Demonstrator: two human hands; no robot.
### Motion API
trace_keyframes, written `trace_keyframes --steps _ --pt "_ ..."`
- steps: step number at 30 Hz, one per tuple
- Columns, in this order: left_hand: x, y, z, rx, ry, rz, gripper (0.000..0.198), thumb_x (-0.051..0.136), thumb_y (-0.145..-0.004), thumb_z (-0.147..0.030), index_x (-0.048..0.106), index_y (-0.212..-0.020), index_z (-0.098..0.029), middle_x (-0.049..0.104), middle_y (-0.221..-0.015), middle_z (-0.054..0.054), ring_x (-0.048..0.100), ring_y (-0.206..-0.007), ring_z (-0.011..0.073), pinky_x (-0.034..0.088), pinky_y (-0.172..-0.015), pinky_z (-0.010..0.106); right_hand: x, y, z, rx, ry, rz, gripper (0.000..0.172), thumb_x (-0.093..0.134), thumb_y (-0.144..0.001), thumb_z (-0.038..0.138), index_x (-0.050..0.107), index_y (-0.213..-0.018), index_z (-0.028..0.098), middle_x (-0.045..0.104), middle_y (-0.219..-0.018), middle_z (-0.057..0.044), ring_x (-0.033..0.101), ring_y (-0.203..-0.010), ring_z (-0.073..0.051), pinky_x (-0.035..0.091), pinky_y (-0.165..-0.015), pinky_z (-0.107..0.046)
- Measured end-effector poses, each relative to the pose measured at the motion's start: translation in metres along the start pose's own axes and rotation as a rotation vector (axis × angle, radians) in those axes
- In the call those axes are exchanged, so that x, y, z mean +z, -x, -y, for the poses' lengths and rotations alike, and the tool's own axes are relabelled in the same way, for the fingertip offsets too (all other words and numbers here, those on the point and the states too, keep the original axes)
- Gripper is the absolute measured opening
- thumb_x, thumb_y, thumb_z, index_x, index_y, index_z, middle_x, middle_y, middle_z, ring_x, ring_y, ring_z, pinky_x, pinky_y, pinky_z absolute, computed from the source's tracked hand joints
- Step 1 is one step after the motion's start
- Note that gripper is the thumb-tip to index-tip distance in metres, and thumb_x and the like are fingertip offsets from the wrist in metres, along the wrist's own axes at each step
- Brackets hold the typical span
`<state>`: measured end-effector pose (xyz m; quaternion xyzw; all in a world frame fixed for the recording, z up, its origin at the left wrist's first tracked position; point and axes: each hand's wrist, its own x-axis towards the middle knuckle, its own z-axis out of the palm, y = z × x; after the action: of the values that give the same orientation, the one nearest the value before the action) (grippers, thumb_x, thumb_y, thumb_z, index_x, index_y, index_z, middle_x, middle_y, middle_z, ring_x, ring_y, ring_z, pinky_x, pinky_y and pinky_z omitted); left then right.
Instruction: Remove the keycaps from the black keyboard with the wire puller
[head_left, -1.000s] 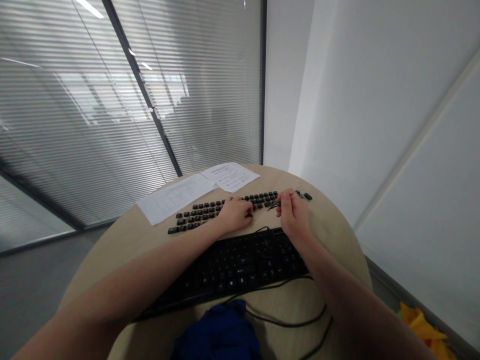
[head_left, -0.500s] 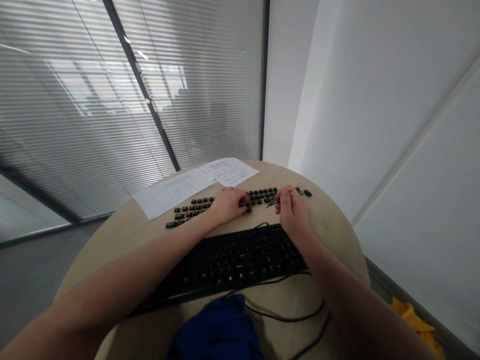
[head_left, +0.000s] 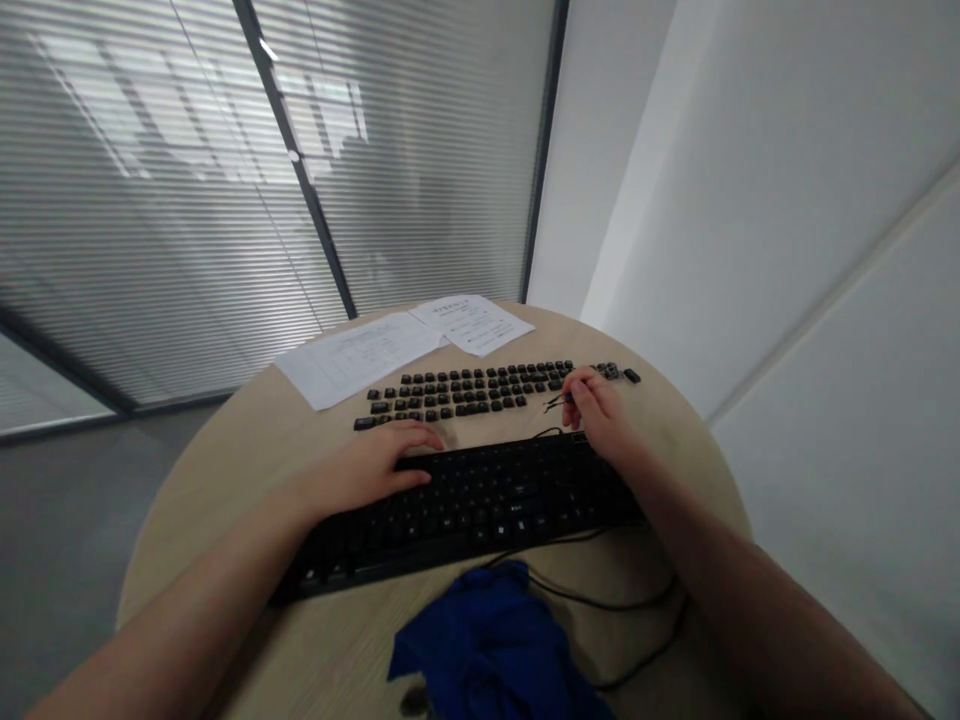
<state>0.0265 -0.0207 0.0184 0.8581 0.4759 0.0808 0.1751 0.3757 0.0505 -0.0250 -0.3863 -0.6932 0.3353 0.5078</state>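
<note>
A black keyboard point(head_left: 457, 510) lies across the table in front of me. My left hand point(head_left: 382, 465) rests at its far left edge, thumb and fingers apart, with nothing visible between them. Beyond the keyboard, loose black keycaps point(head_left: 457, 393) stand in several rows. My right hand point(head_left: 596, 410) is closed on thin dark tweezers point(head_left: 555, 401), whose tips point left toward the right end of the keycap rows. The hand is above the keyboard's far right corner, and its fingers hide part of the tweezers.
Two printed sheets of paper point(head_left: 367, 357) lie at the back of the round wooden table point(head_left: 210, 500). A crumpled blue cloth point(head_left: 495, 650) sits at the near edge. Black cable point(head_left: 615, 606) loops beside it on the right. More keycaps point(head_left: 609, 370) lie beyond my right hand.
My left hand has drawn back from the keycap rows, left and toward me, to the keyboard's edge. My right hand keeps the tweezers in nearly the same place. The view has shifted slightly.
</note>
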Motion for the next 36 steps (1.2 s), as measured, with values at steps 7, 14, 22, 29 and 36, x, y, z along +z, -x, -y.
trace_keyframes --steps 7,14,22,29,36 --pt "0.002 -0.008 0.017 0.065 0.084 0.017 0.032 0.066 -0.088 -0.036 0.072 -0.116 -0.022 0.073 -0.124 0.007 0.067 -0.113 0.0243 0.049 -0.102 0.037 0.018 0.026 0.045 0.077 0.018 0.253 0.029 0.053 -0.101 0.052 0.053 -0.099 0.023 0.058 -0.068 0.004 0.055 -0.056 -0.012 0.045 -0.053 -0.024" --pt "0.000 -0.006 0.020 0.059 0.146 0.069 0.039 0.067 -0.087 -0.035 0.072 -0.124 -0.024 0.075 -0.121 0.006 0.070 -0.106 0.0224 0.051 -0.097 0.034 0.031 0.043 0.077 0.311 0.033 0.348 0.023 0.053 -0.098 0.045 0.053 -0.096 0.022 0.050 -0.063 0.007 0.046 -0.049 -0.009 0.035 -0.044 -0.019" --pt "-0.003 -0.007 0.018 -0.025 0.131 0.100 0.038 0.066 -0.086 -0.039 0.074 -0.119 -0.023 0.077 -0.112 0.006 0.070 -0.100 0.0232 0.051 -0.092 0.033 0.041 0.069 0.053 0.351 0.099 0.109 0.022 0.048 -0.097 0.043 0.052 -0.090 0.023 0.048 -0.056 0.008 0.043 -0.044 -0.010 0.031 -0.041 -0.019" --pt "0.000 -0.007 0.020 -0.043 0.125 0.106 0.037 0.064 -0.087 -0.043 0.075 -0.117 -0.025 0.078 -0.113 0.006 0.070 -0.102 0.0246 0.050 -0.092 0.034 0.037 0.070 0.046 0.371 0.110 0.053 0.023 0.051 -0.094 0.046 0.050 -0.088 0.024 0.044 -0.053 0.009 0.041 -0.044 -0.011 0.030 -0.041 -0.021" --pt "0.001 -0.007 0.023 -0.025 0.141 0.073 0.038 0.065 -0.086 -0.045 0.075 -0.117 -0.026 0.079 -0.105 0.005 0.070 -0.093 0.0237 0.050 -0.085 0.033 0.039 0.076 0.044 0.283 0.176 0.112 0.022 0.047 -0.098 0.043 0.050 -0.088 0.023 0.046 -0.055 0.007 0.043 -0.046 -0.012 0.031 -0.044 -0.023"
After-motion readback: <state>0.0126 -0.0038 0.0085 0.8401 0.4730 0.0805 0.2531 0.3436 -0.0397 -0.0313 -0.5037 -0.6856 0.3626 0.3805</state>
